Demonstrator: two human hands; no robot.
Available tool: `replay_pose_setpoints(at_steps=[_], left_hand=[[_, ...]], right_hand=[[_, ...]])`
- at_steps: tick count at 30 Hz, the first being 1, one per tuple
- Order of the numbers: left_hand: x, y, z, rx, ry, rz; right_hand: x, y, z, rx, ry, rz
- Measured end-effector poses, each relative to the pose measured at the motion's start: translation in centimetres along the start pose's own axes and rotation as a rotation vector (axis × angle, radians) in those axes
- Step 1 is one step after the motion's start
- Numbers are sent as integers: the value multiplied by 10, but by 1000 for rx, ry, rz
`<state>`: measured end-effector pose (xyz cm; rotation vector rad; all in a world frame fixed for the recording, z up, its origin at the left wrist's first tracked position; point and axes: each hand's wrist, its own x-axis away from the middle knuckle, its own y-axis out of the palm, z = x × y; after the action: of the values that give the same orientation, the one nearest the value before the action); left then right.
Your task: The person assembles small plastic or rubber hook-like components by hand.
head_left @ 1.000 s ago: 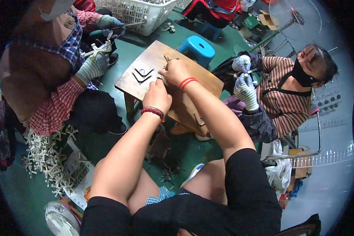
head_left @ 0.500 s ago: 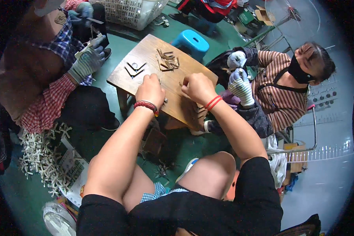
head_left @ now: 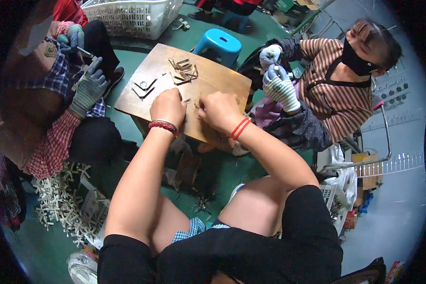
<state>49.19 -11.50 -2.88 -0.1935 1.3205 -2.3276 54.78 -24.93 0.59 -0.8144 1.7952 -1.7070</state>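
My left hand [head_left: 168, 107] and my right hand [head_left: 218, 110] rest close together on the near part of a low wooden table [head_left: 222, 80]. Both are curled, and a small metal piece [head_left: 191, 101] shows between them; which hand grips it I cannot make out. A loose pile of small metal strips [head_left: 183, 70] lies farther back on the table. Two dark angle-shaped pieces [head_left: 145, 88] lie at the table's left. A beaded bracelet circles my left wrist, red bands my right.
A gloved person [head_left: 87, 87] sits at the left, another gloved, masked person [head_left: 279, 85] at the right, both handling small parts. A blue stool [head_left: 218, 43] and a white basket [head_left: 132, 19] stand beyond the table. White cross-shaped pieces [head_left: 61, 203] litter the green floor at left.
My right hand has drawn back from the table's far side to the near edge, close to my left hand. The view has shifted, and the pile of strips now lies beyond both hands.
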Motion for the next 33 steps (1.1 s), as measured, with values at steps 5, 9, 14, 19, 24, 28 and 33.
replay_pose_setpoints(at_steps=[5,9,14,19,24,28,33], left_hand=[[-3,4,3,-16,1,-22],[-7,3,-4,7,20,68],[-15,-12,-25,-48,-73,-3],[-14,-17,-28,58,-154,-171],[-14,-16,-33,90,-89,-192],[-13,-8,-40,152,-93,-175],[-10,-15,-28,214,-175,-213]], right_hand=[[1,2,-4,-63,-54,28],[-7,12,-2,-99,-37,16],[-20,23,-4,-235,-95,-19],[-29,12,-9,-294,-8,-89],[-40,18,-11,-264,3,-129],[-43,18,-9,-345,-105,-197],[-53,17,-1,-395,-201,-87]])
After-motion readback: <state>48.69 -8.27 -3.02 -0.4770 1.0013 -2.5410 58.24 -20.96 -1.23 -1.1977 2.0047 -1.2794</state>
